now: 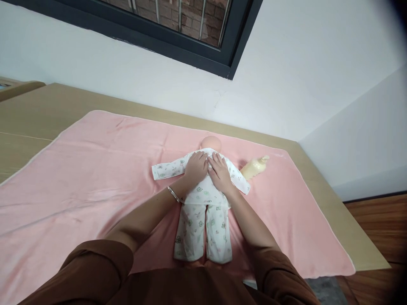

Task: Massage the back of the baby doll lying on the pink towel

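A baby doll (210, 143) in a white printed top (201, 194) and matching trousers (190, 231) lies on a pink blanket (127, 169), its head toward the wall. My left hand (196, 166) rests flat on the left side of the doll's upper body, fingers stretched out. On the right side lies my right hand (220, 173), also flat with its fingers extended. The two hands almost meet at the middle, and neither grips anything. Both sleeves of the top are spread outward. Just beyond the right sleeve a pale yellow bottle (254, 167) lies on its side.
The blanket covers much of a wooden table (341, 235) against a white wall (276, 93). A dark-framed window (230, 63) is above it. A wooden edge (23, 88) shows at the far left, and wooden flooring (381, 224) at the right.
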A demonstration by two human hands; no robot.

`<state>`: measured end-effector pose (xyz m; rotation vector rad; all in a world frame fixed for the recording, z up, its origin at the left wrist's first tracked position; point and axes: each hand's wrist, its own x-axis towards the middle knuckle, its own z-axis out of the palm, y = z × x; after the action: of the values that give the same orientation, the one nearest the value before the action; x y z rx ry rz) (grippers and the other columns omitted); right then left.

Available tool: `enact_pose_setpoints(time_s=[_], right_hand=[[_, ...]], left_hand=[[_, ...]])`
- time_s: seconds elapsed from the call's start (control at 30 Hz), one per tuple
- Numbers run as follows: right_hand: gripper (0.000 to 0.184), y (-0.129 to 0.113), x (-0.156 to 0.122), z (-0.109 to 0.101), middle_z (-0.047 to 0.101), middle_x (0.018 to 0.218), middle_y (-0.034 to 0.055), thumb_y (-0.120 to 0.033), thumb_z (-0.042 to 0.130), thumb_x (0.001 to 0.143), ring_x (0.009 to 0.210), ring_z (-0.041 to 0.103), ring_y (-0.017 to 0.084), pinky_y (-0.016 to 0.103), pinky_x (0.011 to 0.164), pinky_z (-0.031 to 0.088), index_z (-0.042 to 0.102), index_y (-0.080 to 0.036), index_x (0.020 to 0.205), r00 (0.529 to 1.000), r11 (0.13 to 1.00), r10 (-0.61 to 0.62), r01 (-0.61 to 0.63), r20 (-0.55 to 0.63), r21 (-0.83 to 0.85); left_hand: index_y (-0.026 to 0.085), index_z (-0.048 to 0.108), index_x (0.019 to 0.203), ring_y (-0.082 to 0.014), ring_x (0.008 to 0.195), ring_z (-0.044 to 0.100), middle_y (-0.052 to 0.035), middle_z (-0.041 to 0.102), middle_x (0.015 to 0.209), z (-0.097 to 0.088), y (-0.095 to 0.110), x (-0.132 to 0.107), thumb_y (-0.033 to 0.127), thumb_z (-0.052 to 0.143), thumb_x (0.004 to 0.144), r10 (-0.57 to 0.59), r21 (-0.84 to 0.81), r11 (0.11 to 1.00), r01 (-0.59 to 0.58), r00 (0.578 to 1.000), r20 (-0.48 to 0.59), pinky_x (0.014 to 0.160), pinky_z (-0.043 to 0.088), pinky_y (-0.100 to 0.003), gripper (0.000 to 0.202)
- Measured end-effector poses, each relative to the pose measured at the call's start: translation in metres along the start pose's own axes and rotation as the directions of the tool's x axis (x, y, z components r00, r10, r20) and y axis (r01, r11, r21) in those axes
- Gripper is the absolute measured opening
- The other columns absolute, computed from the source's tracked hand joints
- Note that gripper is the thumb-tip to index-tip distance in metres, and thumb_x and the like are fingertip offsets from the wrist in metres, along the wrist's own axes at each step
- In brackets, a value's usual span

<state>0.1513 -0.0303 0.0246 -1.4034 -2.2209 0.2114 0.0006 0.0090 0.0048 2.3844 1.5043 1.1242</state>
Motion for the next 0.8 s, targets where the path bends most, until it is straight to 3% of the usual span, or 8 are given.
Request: enact_pose_setpoints(time_s=[0.1, 0.17, 0.23, 0.4, 0.53, 0.67, 0.8], right_hand=[[0.052, 0.002, 0.003, -0.005, 0.029, 0.16, 0.0088, -0.037, 0.028, 0.103, 0.151, 0.02, 0.024, 0.049, 0.123, 0.017, 0.042, -0.017, 0.149, 0.998, 0.998, 0.049, -0.047, 0.037, -0.036], [0.054, -0.007, 0.0, -0.005, 0.029, 0.16, 0.015, -0.036, 0.029, 0.102, 0.15, 0.021, 0.029, 0.052, 0.121, 0.019, 0.039, -0.011, 0.15, 0.985, 0.979, 0.17, -0.169, 0.005, -0.111], [0.057, -0.021, -0.005, -0.002, 0.029, 0.158, 0.0207, -0.032, 0.033, 0.101, 0.15, 0.021, 0.033, 0.054, 0.12, 0.02, 0.037, -0.004, 0.15, 0.978, 0.96, 0.209, -0.208, -0.017, -0.185], [0.049, -0.034, -0.007, -0.001, 0.036, 0.158, 0.0057, -0.027, 0.045, 0.095, 0.15, 0.019, 0.031, 0.057, 0.122, 0.013, 0.051, -0.022, 0.143, 0.996, 0.984, -0.025, 0.04, 0.09, -0.176], [0.047, -0.02, 0.003, -0.004, 0.033, 0.159, 0.0026, -0.031, 0.047, 0.095, 0.15, 0.021, 0.028, 0.053, 0.121, 0.018, 0.052, -0.027, 0.141, 0.997, 0.993, 0.037, -0.029, 0.073, -0.112], [0.053, -0.017, 0.007, -0.004, 0.027, 0.161, 0.0076, -0.028, 0.028, 0.101, 0.151, 0.018, 0.026, 0.051, 0.122, 0.018, 0.037, -0.015, 0.151, 0.989, 0.983, 0.14, -0.135, 0.037, -0.12], [0.056, -0.028, 0.002, 0.001, 0.024, 0.162, 0.0108, -0.028, 0.025, 0.101, 0.151, 0.017, 0.03, 0.054, 0.121, 0.018, 0.031, -0.011, 0.154, 0.977, 0.957, 0.212, -0.2, 0.035, -0.21]], left_hand=[[0.013, 0.061, 0.124, -0.0268, 0.126, 0.054, -0.0144, 0.063, 0.13, -0.001, -0.007, 0.005, 0.021, 0.042, 0.091, -0.027, -0.103, 0.994, 0.031, 0.999, 0.045, 0.114, 0.039, -0.047, 0.04], [0.014, 0.062, 0.124, -0.0258, 0.126, 0.055, -0.0119, 0.063, 0.132, -0.004, -0.013, 0.01, 0.023, 0.047, 0.087, -0.059, -0.193, 0.978, 0.078, 0.993, 0.102, 0.114, 0.041, -0.044, 0.041], [0.016, 0.064, 0.122, -0.0244, 0.123, 0.058, -0.0086, 0.065, 0.131, -0.009, -0.016, 0.014, 0.024, 0.049, 0.085, -0.1, -0.268, 0.953, 0.138, 0.984, 0.15, 0.112, 0.044, -0.041, 0.041], [0.019, 0.068, 0.111, -0.0212, 0.114, 0.063, -0.0059, 0.07, 0.121, -0.011, -0.011, 0.015, 0.022, 0.04, 0.089, -0.249, -0.333, 0.902, 0.274, 0.962, 0.116, 0.104, 0.05, -0.037, 0.035], [0.017, 0.065, 0.114, -0.0225, 0.12, 0.058, -0.0093, 0.068, 0.124, -0.003, -0.002, 0.008, 0.024, 0.035, 0.095, -0.146, -0.23, 0.963, 0.143, 0.989, 0.005, 0.11, 0.042, -0.042, 0.036], [0.016, 0.06, 0.123, -0.0269, 0.129, 0.051, -0.013, 0.063, 0.13, 0.003, 0.0, 0.001, 0.034, 0.042, 0.096, -0.066, -0.112, 0.992, 0.063, 0.998, -0.017, 0.115, 0.034, -0.048, 0.037], [0.017, 0.058, 0.126, -0.0288, 0.131, 0.049, -0.0126, 0.061, 0.133, 0.002, -0.002, -0.002, 0.039, 0.048, 0.094, -0.05, -0.075, 0.996, 0.05, 0.999, -0.004, 0.115, 0.033, -0.049, 0.04]])
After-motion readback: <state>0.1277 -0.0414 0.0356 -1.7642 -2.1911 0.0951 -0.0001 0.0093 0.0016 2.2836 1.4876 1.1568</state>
